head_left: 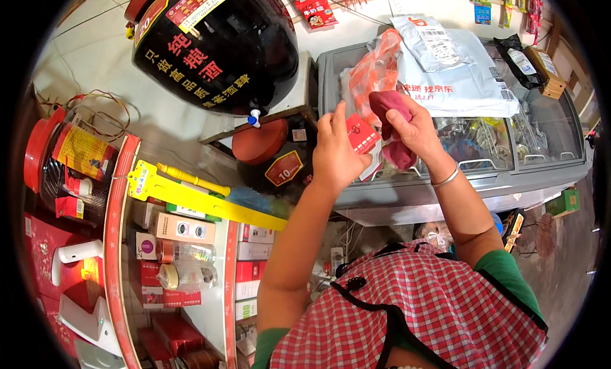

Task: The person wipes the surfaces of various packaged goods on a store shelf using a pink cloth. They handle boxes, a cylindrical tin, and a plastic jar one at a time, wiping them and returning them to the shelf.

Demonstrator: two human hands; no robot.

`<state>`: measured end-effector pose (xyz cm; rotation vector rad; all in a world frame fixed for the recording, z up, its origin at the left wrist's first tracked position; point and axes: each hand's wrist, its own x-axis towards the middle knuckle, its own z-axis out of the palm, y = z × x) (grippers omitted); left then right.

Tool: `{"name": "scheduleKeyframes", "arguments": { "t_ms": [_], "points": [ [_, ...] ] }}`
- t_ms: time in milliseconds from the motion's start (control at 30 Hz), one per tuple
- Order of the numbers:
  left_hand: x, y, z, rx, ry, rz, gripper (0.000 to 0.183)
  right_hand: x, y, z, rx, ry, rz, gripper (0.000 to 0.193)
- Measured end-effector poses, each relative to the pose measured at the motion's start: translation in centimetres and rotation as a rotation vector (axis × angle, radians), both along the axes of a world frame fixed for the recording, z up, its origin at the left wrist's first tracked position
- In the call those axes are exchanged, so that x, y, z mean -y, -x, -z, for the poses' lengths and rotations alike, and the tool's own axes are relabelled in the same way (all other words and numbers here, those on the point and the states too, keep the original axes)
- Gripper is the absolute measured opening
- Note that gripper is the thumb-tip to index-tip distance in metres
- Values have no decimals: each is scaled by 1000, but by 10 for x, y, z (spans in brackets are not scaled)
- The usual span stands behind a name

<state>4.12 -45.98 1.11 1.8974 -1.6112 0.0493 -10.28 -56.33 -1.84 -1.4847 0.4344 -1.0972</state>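
Note:
My left hand (334, 156) grips a small flat red packet (361, 137) with pale print, its fingers along the near side. A folded dark red cloth (389, 106) is pinched in my right hand (417, 132), thumb on top. Part of the cloth hangs below the fingers, close beside the packet. Both hands are held up over the left end of a grey glass-topped chest freezer (458, 184). Behind them an orange-and-white checked plastic bag (375, 66) lies on the freezer lid.
White parcel bags (461, 82) and a black packet (519, 62) lie on the freezer. A large black jar (216, 50) with a blue-and-white tap stands at the back left. Shelves of boxes and jars (191, 276) are at the left, with a yellow strip (210, 203) across them.

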Motion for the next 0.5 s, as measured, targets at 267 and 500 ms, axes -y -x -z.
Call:
{"name": "scheduleKeyframes", "arguments": {
  "t_ms": [267,500],
  "points": [
    [-6,2,43,-266,300,-13,106,-32,-23,-34,-480,1197,252,21],
    [-8,3,47,-351,258,-16,110,-8,-18,-40,-672,1164,368,23]
  ]
}}
